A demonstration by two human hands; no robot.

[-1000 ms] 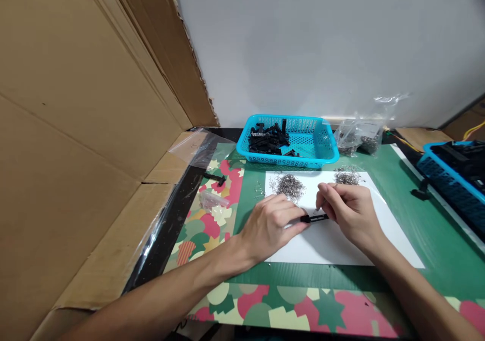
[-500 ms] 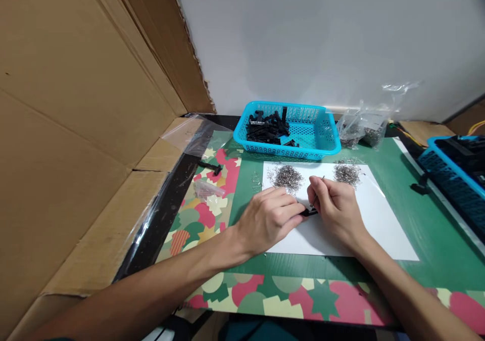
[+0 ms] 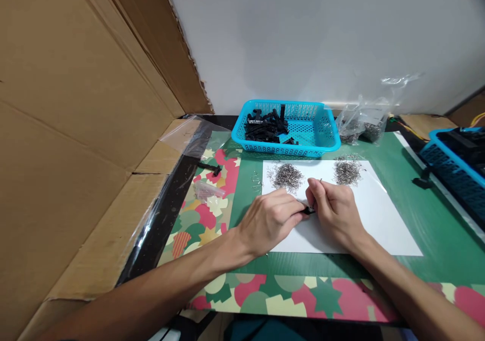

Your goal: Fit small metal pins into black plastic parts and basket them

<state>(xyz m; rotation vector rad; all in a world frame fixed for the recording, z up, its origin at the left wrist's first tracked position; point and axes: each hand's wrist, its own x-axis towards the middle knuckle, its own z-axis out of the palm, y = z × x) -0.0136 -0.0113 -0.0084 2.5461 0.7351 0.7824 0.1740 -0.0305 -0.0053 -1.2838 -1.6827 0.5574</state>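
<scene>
Over the white paper sheet (image 3: pixel 379 225), my left hand (image 3: pixel 271 217) is closed on a small black plastic part (image 3: pixel 309 210), most of which its fingers hide. My right hand (image 3: pixel 335 207) pinches a thin metal tool, whose tip (image 3: pixel 321 180) shows just above the thumb. Its lower end meets the black part between the two hands, though the contact itself is hidden. Beyond my left hand lies a pile of tiny metal pieces (image 3: pixel 287 177). A second such pile (image 3: pixel 346 172) sits beyond my right hand.
A blue basket (image 3: pixel 286 152) with black parts stands behind the paper, beside clear bags (image 3: pixel 364 124) of metal pieces. Another blue basket (image 3: pixel 450 174) is at right. A black part (image 3: pixel 210 168) and a small plastic bag (image 3: pixel 207 190) lie left. Cardboard (image 3: pixel 83 129) walls the left side.
Both hands stay at nearly the same spot. The metal tool in my right hand stands a little more upright, with less of it showing. The view has shifted slightly.
</scene>
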